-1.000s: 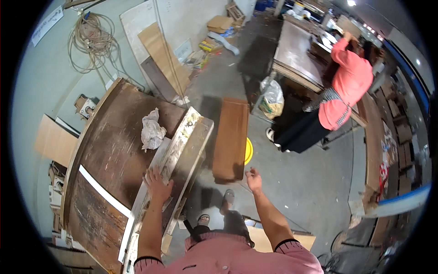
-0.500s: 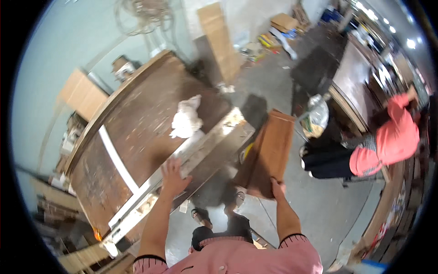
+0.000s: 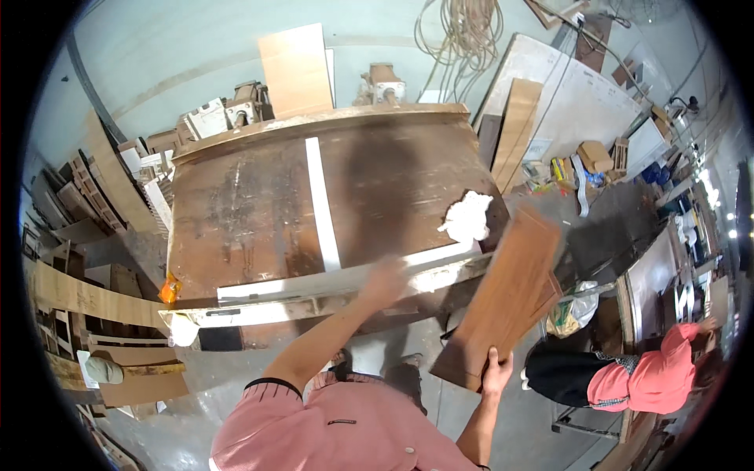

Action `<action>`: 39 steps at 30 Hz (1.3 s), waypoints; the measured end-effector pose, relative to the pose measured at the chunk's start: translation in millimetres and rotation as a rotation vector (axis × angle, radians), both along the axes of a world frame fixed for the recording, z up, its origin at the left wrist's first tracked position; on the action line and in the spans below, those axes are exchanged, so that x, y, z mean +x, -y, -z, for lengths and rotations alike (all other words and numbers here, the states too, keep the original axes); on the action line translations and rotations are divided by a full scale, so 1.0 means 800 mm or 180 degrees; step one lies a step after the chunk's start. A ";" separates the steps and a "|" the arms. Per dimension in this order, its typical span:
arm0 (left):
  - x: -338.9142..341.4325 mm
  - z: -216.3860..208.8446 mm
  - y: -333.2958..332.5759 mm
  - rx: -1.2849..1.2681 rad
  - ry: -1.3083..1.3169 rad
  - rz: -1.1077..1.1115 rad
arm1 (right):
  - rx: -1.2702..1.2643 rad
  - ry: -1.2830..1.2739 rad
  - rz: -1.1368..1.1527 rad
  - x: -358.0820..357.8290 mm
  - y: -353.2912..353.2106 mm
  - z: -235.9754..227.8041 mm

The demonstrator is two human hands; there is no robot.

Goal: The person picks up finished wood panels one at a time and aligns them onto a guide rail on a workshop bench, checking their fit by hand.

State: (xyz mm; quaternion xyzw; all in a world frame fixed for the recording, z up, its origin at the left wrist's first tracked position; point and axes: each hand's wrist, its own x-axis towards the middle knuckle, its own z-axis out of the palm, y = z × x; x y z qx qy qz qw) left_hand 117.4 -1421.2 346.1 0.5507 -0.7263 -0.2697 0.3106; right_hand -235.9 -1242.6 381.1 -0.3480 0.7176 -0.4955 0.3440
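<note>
My right hand grips the lower right edge of a reddish-brown wooden panel, thumb showing on its face. The panel is tilted, its far end beside the right end of the worktable. Part of a second brown panel shows along its right side; whether the two are joined I cannot tell. My left hand is over the table's near edge, left of the panel, its fingers smeared by motion. Near that hand a long white strip runs along the edge. A crumpled white cloth lies at the table's right end.
A narrow white strip crosses the tabletop. An orange packet sits at its left corner. To the right, a person in a coral top stands by another bench, near a plastic bag. Boards and wood pieces crowd the left side.
My view has turned, bringing the whole table in front. The panel has been raised in my right hand and swung toward the table's right end. My left hand's spread fingers are now blurred.
</note>
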 end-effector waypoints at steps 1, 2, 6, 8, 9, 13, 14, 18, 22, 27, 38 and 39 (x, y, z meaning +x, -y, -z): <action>0.025 -0.019 0.002 -0.0162 0.0072 -0.0189 | -0.0274 0.0059 -0.0178 0.026 0.029 -0.022; 0.052 -0.016 0.007 -0.0061 0.0032 -0.0560 | -0.0545 0.0154 -0.0403 0.062 0.061 -0.042; 0.126 -0.004 0.029 -0.0121 0.0371 -0.1720 | -0.0260 0.0403 -0.1323 0.154 0.191 -0.057; 0.151 -0.003 0.042 0.0139 0.0586 -0.1874 | -0.0015 0.0383 -0.1663 0.192 0.258 -0.042; 0.159 0.005 0.041 0.0568 0.0681 -0.2035 | -0.0363 0.0723 -0.1968 0.214 0.292 -0.025; 0.170 0.017 0.043 0.1300 0.0868 -0.1983 | 0.0068 0.0105 -0.1962 0.282 0.395 0.043; 0.175 0.017 0.045 0.1302 0.0773 -0.1878 | 0.0018 0.0080 -0.2342 0.294 0.412 0.047; 0.196 0.037 0.033 0.1203 0.0674 -0.1823 | 0.0399 -0.0549 -0.2404 0.352 0.443 0.055; 0.192 0.032 0.040 0.1195 0.0261 -0.1993 | 0.0597 -0.2218 -0.2631 0.375 0.473 0.070; 0.182 0.033 0.059 0.0855 0.0327 -0.2080 | 0.0020 -0.2306 -0.2691 0.402 0.479 0.091; 0.230 -0.001 0.097 0.1547 0.0264 -0.1953 | 0.0542 -0.2085 -0.3557 0.373 0.506 0.049; 0.243 0.014 0.110 0.1371 0.0400 -0.1868 | 0.0666 -0.1967 -0.3540 0.373 0.519 0.047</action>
